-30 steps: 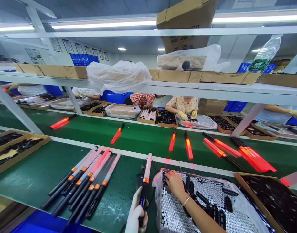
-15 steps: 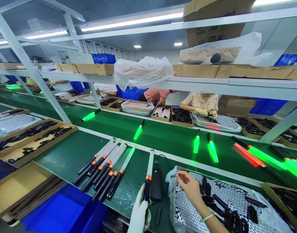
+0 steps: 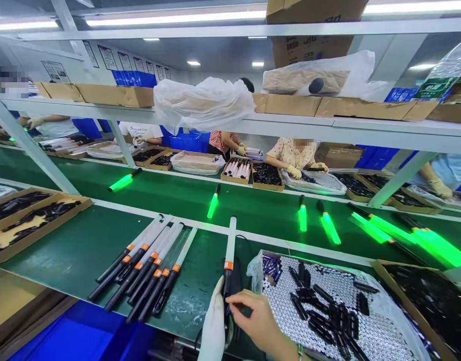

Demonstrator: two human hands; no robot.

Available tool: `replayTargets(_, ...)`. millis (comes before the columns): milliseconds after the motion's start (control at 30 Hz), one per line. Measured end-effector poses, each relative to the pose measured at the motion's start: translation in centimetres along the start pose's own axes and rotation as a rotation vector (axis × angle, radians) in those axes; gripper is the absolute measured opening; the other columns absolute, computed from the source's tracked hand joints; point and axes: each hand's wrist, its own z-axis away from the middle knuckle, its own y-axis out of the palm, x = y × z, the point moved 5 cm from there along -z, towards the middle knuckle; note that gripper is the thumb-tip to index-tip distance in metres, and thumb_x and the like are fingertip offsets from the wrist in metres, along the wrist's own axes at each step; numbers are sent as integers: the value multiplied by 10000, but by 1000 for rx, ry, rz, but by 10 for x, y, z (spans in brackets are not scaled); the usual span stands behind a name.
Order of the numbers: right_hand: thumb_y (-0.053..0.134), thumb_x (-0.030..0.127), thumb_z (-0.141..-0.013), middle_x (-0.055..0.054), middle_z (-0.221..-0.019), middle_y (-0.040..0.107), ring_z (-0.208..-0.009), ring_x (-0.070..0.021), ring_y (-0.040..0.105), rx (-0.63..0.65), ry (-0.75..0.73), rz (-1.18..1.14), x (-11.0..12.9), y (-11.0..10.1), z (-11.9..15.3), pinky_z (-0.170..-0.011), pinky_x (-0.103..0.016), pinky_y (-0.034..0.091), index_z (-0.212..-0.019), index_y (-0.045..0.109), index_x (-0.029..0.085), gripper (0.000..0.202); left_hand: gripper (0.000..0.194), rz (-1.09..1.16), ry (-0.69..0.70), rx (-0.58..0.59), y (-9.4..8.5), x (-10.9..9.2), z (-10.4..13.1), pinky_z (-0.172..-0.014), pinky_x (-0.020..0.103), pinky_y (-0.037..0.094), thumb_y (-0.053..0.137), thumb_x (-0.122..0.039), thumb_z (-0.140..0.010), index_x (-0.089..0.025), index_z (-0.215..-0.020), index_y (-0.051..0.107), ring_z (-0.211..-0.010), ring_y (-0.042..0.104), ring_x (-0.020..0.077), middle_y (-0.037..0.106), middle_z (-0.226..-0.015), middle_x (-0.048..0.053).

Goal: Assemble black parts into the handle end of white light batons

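My left hand (image 3: 214,321), in a white glove, is closed round the black handle of a light stick (image 3: 229,245) with a white tube and an orange band. The stick points away from me. My bare right hand (image 3: 255,318) pinches a small battery (image 3: 227,310) against the side of the handle; the fingers partly hide it. Right of my hands is a plastic-lined tray of batteries (image 3: 271,268), mostly standing on end, with several black plastic parts (image 3: 331,313) lying on top. Several more light sticks (image 3: 155,263) lie side by side to the left.
A green conveyor belt (image 3: 170,193) runs across ahead, carrying glowing green sticks (image 3: 213,204). Boxes of black parts (image 3: 38,220) stand at left and another box (image 3: 422,296) at right. Overhead is a metal shelf (image 3: 290,125). Co-workers (image 3: 296,153) sit across the belt.
My right hand has moved left from the battery tray to the stick's handle, bringing the battery. My left hand still holds the stick. The view has turned a little right.
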Motion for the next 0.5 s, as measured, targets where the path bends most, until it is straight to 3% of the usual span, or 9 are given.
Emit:
replayTargets(200, 588, 224, -827, -27, -838, 598, -764, -129, 570, 21, 141, -31, -11, 8, -1, -653, -197, 400, -951, 762, 255, 216, 355, 34, -26, 2, -4, 2, -2, -974, 423, 473, 523, -387, -938, -176, -1219, 577, -1120, 554, 211, 546, -1275, 102)
replayTargets(367, 629, 237, -738, 13, -696, 421, -618, -106, 420, -41, 301, -76, -30, 14, -3, -569, -198, 281, -940, 743, 210, 234, 400, 41, -62, -12, -1, 11, -11, -963, 421, 486, 524, -433, -931, -172, -1228, 584, -1097, 580, 209, 577, -1250, 108)
replayTargets(433, 609, 303, -756, 24, -668, 394, -616, -113, 412, -91, 326, -143, -38, 11, 0, -587, -204, 288, -989, 710, 182, 282, 479, 40, -85, -14, 1, 17, -16, -895, 385, 530, 589, -486, -872, -178, -1239, 603, -1026, 624, 210, 633, -1170, 110)
replayTargets(500, 572, 404, -787, 14, -675, 417, -637, -129, 432, -131, 361, -211, -50, 3, 4, -607, -214, 310, -1012, 685, 153, 356, 591, 35, -115, -5, 3, 24, -20, -726, 304, 574, 662, -523, -787, -189, -1271, 607, -861, 673, 197, 691, -1008, 95)
